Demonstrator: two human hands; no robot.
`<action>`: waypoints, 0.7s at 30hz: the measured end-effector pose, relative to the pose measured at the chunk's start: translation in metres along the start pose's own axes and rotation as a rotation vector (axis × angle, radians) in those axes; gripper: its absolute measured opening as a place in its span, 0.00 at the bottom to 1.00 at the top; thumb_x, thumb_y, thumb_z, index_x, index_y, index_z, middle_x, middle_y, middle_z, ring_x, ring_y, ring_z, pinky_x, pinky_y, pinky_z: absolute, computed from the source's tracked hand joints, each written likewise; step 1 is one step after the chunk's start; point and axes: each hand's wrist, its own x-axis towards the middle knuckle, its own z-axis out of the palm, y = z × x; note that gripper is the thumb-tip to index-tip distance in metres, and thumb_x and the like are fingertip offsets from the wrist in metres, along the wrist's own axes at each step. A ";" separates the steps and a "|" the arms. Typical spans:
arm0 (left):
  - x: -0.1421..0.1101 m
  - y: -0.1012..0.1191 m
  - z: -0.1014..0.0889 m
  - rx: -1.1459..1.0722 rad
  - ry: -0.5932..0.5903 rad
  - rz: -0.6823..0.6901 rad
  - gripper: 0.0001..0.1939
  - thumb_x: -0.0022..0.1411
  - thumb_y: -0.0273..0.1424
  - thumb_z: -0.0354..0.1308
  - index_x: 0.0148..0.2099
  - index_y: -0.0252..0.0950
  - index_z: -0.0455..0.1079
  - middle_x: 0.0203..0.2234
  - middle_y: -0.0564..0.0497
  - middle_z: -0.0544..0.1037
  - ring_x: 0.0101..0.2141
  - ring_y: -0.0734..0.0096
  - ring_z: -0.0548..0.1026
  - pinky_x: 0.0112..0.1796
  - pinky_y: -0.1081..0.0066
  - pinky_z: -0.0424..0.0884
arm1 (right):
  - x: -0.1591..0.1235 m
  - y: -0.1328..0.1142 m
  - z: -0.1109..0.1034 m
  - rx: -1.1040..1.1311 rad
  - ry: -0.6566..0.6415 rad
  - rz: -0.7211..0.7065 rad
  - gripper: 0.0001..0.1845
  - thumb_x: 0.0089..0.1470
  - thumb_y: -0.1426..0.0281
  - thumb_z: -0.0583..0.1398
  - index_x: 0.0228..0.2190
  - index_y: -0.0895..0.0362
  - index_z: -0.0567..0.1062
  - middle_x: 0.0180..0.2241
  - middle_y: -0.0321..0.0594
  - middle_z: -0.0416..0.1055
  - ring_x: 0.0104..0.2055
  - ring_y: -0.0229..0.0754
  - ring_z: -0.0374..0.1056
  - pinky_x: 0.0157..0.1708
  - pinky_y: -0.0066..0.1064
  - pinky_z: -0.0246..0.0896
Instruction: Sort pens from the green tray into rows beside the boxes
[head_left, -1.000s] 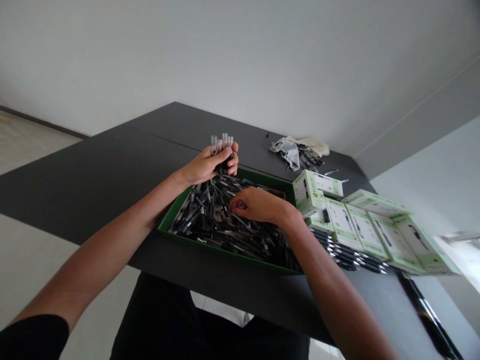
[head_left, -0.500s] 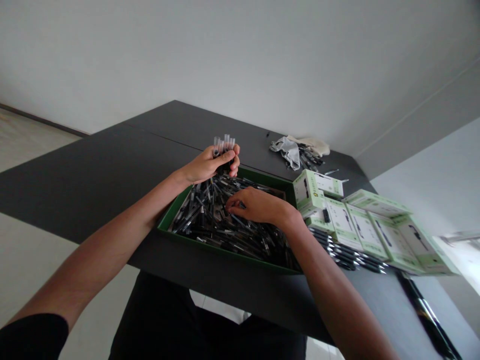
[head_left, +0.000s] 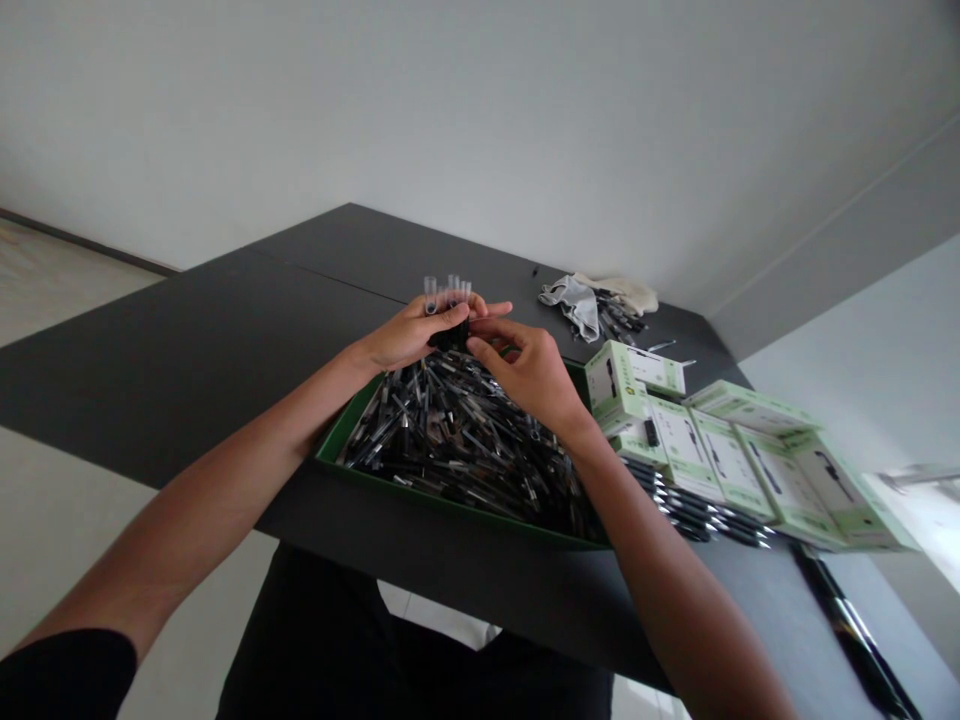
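Observation:
My left hand is shut around a bundle of black pens, whose clear tips stick up above my fingers. My right hand is raised over the tray, its thumb and fingertips against the bundle. I cannot tell whether it grips a pen. Below both hands, a green tray holds a dense, jumbled heap of black and silver pens.
Green-and-white product boxes stand right of the tray, with rows of pens beneath them. A grey glove and loose pens lie at the far side of the dark table. A person's dark-clothed torso shows below the near edge.
My right hand has risen from the pens in the tray and moved up and left to the bundle in my left hand. My left hand has barely moved.

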 end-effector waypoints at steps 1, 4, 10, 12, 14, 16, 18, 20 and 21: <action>0.000 0.001 0.001 0.031 -0.007 0.009 0.13 0.69 0.40 0.68 0.47 0.36 0.80 0.60 0.40 0.80 0.66 0.49 0.73 0.69 0.49 0.61 | 0.000 -0.001 0.000 0.015 0.017 0.003 0.13 0.62 0.67 0.65 0.46 0.58 0.85 0.42 0.42 0.85 0.38 0.41 0.78 0.40 0.31 0.70; -0.001 0.003 0.003 0.120 -0.032 0.020 0.17 0.68 0.41 0.68 0.54 0.38 0.82 0.64 0.41 0.77 0.68 0.46 0.69 0.71 0.49 0.58 | 0.001 0.000 0.000 -0.002 0.059 0.027 0.10 0.59 0.66 0.68 0.41 0.58 0.85 0.40 0.43 0.85 0.34 0.40 0.76 0.38 0.31 0.68; -0.001 0.002 0.004 0.224 -0.109 0.024 0.21 0.70 0.43 0.66 0.61 0.42 0.80 0.68 0.43 0.73 0.70 0.47 0.67 0.72 0.51 0.58 | 0.003 0.001 0.000 -0.075 0.070 0.068 0.06 0.56 0.69 0.70 0.36 0.58 0.85 0.36 0.42 0.85 0.32 0.38 0.74 0.36 0.31 0.66; -0.001 0.001 0.004 0.228 -0.110 0.025 0.22 0.71 0.43 0.65 0.62 0.42 0.79 0.68 0.43 0.72 0.70 0.47 0.66 0.72 0.51 0.58 | 0.002 -0.003 0.001 -0.094 0.071 0.058 0.06 0.57 0.69 0.69 0.36 0.58 0.85 0.36 0.42 0.84 0.32 0.38 0.74 0.36 0.31 0.67; -0.001 0.000 0.002 0.192 -0.090 0.009 0.23 0.72 0.44 0.64 0.64 0.42 0.78 0.68 0.42 0.72 0.70 0.46 0.67 0.71 0.49 0.59 | 0.001 -0.008 -0.001 -0.113 0.069 0.035 0.07 0.58 0.70 0.66 0.37 0.58 0.85 0.36 0.41 0.84 0.33 0.39 0.74 0.37 0.31 0.67; 0.000 -0.001 0.001 0.128 -0.049 0.007 0.23 0.73 0.43 0.63 0.65 0.43 0.76 0.68 0.43 0.72 0.70 0.46 0.67 0.70 0.47 0.62 | 0.000 -0.013 -0.010 -0.121 0.070 0.023 0.09 0.59 0.71 0.64 0.38 0.58 0.86 0.36 0.41 0.84 0.34 0.39 0.75 0.38 0.31 0.67; 0.001 -0.003 -0.001 0.077 -0.009 0.019 0.23 0.73 0.43 0.62 0.66 0.44 0.75 0.68 0.42 0.72 0.70 0.46 0.67 0.68 0.46 0.66 | -0.005 -0.014 -0.027 -0.123 0.089 0.042 0.11 0.59 0.71 0.63 0.39 0.59 0.86 0.36 0.41 0.84 0.34 0.39 0.75 0.38 0.31 0.67; 0.001 -0.004 -0.002 0.057 0.008 0.031 0.23 0.73 0.43 0.62 0.66 0.43 0.75 0.68 0.42 0.72 0.69 0.46 0.67 0.67 0.46 0.67 | -0.015 -0.012 -0.056 -0.137 0.127 0.094 0.14 0.59 0.67 0.63 0.41 0.60 0.86 0.36 0.42 0.84 0.33 0.39 0.74 0.37 0.31 0.68; 0.001 -0.004 -0.002 0.054 0.008 0.028 0.23 0.73 0.43 0.63 0.66 0.43 0.75 0.68 0.41 0.72 0.69 0.46 0.68 0.67 0.46 0.67 | -0.023 -0.009 -0.073 -0.154 0.144 0.133 0.15 0.59 0.64 0.64 0.42 0.60 0.86 0.36 0.43 0.83 0.33 0.39 0.73 0.36 0.31 0.68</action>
